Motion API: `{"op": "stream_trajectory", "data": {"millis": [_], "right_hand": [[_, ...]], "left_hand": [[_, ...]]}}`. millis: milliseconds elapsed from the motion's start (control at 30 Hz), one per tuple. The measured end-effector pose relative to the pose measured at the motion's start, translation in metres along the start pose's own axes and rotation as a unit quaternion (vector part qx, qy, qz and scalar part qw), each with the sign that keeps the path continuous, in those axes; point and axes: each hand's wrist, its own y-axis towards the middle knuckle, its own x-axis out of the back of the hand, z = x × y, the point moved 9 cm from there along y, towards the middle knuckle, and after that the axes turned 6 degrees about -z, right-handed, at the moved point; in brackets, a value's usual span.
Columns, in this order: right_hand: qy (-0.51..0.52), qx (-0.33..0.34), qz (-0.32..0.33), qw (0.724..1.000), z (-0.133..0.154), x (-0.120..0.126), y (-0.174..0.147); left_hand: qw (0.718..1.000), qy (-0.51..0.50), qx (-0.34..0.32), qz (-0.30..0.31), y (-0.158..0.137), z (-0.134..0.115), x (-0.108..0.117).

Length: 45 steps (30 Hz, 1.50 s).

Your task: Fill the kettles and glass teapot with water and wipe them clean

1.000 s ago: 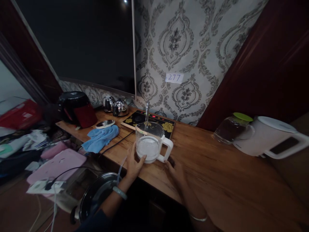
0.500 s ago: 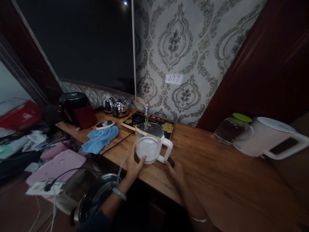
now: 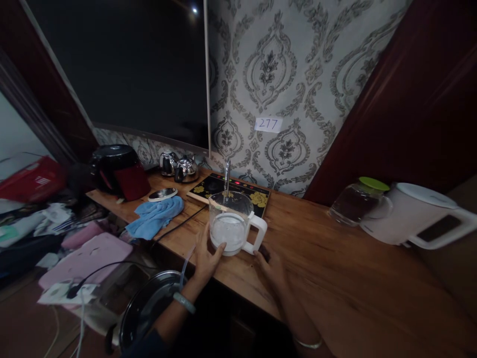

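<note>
A clear glass jug [image 3: 228, 231] with a white handle holds water below the spout of a slim metal tap [image 3: 227, 176]. My left hand [image 3: 205, 254] wraps round the jug's left side, its thumb across the front near the bottom. At the lower end of the handle is my right hand [image 3: 271, 266], fingers curled and fingertips pressed to it; part of this hand lies in shadow. Behind the jug sits a black hob panel [image 3: 257, 196] with yellow flowers and a lit red display. Whether water runs from the tap is unclear.
At right stand a lidded glass jug [image 3: 352, 204] and a white kettle [image 3: 391, 214]. Leftward are a blue cloth [image 3: 154, 216], a round lid [image 3: 163, 194], shiny metal kettles [image 3: 186, 170] and a red-black appliance [image 3: 124, 174]. A pot [image 3: 149, 298] is below the wooden counter's [image 3: 328, 278] edge.
Both hands keep their places on the glass jug. The view has shifted very slightly; nothing else visibly differs.
</note>
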Motion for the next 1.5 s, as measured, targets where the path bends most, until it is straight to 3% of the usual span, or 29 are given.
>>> {"op": "stream_trajectory", "data": {"millis": [933, 1500], "right_hand": [[0.039, -0.012, -0.011, 0.999, -0.001, -0.004, 0.0], [0.026, -0.003, -0.002, 1.0, -0.003, -0.004, -0.001]], "left_hand": [[0.999, -0.015, 0.021, -0.018, 0.0, 0.012, 0.0], [1.0, 0.007, -0.012, -0.025, 0.0, 0.005, 0.003]]}}
